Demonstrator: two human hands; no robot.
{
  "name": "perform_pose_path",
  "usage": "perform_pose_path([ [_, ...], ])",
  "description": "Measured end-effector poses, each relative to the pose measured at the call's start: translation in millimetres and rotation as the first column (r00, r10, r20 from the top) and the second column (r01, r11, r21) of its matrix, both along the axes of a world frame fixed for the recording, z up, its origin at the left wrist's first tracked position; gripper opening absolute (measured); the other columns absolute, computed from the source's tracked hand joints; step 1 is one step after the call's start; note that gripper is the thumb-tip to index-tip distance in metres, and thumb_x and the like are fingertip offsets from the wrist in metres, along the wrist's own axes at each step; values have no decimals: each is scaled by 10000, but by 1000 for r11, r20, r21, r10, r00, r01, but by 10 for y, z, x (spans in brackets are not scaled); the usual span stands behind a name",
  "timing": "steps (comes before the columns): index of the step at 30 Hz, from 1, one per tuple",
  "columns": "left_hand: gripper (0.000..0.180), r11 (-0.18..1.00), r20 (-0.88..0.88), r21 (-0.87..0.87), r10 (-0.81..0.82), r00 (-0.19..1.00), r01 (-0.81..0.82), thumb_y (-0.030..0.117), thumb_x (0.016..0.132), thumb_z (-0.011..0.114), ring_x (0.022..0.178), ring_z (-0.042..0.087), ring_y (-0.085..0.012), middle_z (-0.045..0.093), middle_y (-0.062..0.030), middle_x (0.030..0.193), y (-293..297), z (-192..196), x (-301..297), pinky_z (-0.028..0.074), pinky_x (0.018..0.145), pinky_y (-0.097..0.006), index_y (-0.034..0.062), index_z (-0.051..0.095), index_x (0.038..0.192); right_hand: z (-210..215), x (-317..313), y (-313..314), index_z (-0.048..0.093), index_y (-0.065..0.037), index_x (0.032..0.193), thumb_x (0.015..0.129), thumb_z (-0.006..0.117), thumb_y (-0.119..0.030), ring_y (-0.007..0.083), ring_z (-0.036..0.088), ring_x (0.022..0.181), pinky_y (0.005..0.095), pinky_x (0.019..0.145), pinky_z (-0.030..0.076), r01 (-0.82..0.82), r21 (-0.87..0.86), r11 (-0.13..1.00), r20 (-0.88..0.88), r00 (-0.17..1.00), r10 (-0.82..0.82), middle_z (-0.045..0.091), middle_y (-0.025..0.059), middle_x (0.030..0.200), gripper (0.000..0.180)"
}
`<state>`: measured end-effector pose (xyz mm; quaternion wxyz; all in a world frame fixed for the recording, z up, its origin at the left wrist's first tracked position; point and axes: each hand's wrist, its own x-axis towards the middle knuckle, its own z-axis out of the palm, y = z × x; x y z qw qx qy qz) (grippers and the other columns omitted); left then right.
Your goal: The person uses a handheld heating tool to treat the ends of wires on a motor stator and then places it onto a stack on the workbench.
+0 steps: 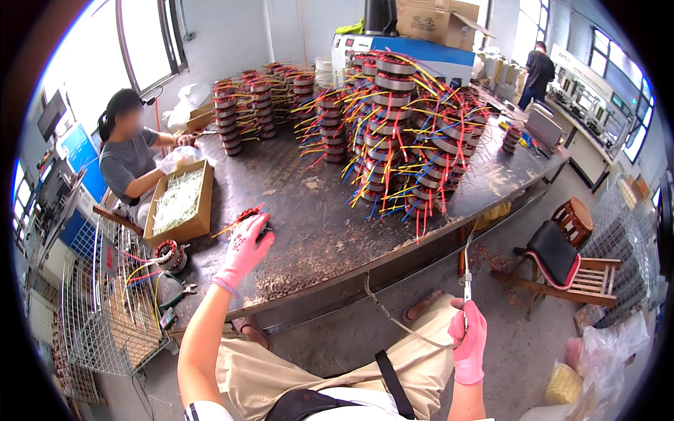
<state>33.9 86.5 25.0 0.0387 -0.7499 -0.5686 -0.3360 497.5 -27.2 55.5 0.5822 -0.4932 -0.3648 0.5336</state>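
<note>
My left hand (246, 247), in a pink glove, is closed around a wound motor stator (247, 213) with red windings on the tabletop. The fingers and palm hide much of that stator. My right hand (469, 338), also gloved in pink, is closed on a slim silver metal tool (467, 286) that points up, off the table's front edge. A grey cord (393, 324) loops from beside the right hand toward the table edge. Tall stacks of stators (390, 126) with red, yellow and blue leads stand farther back, beyond both hands.
The dark worktable (295, 231) carries a cardboard box (203, 210) of pale tubes, a separate stator (170, 257) and pliers (181, 291). A co-worker (130, 154) sits at left; another person (537, 76) stands far right. A chair (558, 256) and plastic bags (607, 358) are right.
</note>
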Motion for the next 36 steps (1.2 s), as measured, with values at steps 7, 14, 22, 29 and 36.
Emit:
perform_pose_path([
  [7, 405, 974, 99, 205, -118, 988, 96, 235, 844, 685, 1072, 579, -326, 582, -154, 1170, 444, 1036, 691, 470, 916, -377, 35, 578, 1180, 18, 157, 4, 600, 45, 1012, 1006, 461, -309, 12, 275, 473, 205, 449, 175, 27, 46, 999, -86, 996, -23, 358, -73, 534, 381],
  [14, 434, 893, -147, 416, -117, 982, 169, 292, 846, 688, 895, 635, -220, 586, -94, 1173, 1585, 2376, 1745, 514, 800, -312, 47, 594, 1191, -42, 453, 125, 615, 52, 1000, 995, 476, -289, 8, 276, 463, 201, 443, 166, 135, 57, 989, -98, 987, -129, 375, -71, 523, 368],
  [22, 590, 979, -351, 186, 145, 925, -83, 312, 862, 624, 1140, 562, -332, 461, -166, 1361, 2455, 2589, 2217, 487, 930, -392, -5, 445, 1327, -92, 641, 308, 618, 52, 997, 988, 476, -295, 5, 269, 475, 194, 465, 163, 156, 13, 988, -116, 981, -154, 385, -75, 512, 375],
  [29, 531, 957, -347, 238, 244, 906, -167, 237, 842, 665, 1132, 559, -337, 446, -145, 1362, 2666, 2509, 2344, 498, 905, -420, 91, 482, 1319, -69, 655, 333, 608, 54, 1020, 990, 476, -306, 3, 275, 473, 197, 452, 155, 140, 11, 990, -135, 981, -137, 386, -75, 514, 384],
  [36, 348, 946, -270, 313, 180, 946, -91, 162, 786, 706, 1028, 592, -324, 563, -108, 1153, 2680, 2509, 2199, 500, 848, -411, 86, 573, 1098, -51, 616, 273, 605, 53, 1017, 989, 474, -310, 6, 280, 474, 198, 450, 172, 147, 25, 989, -137, 980, -142, 393, -74, 521, 387],
])
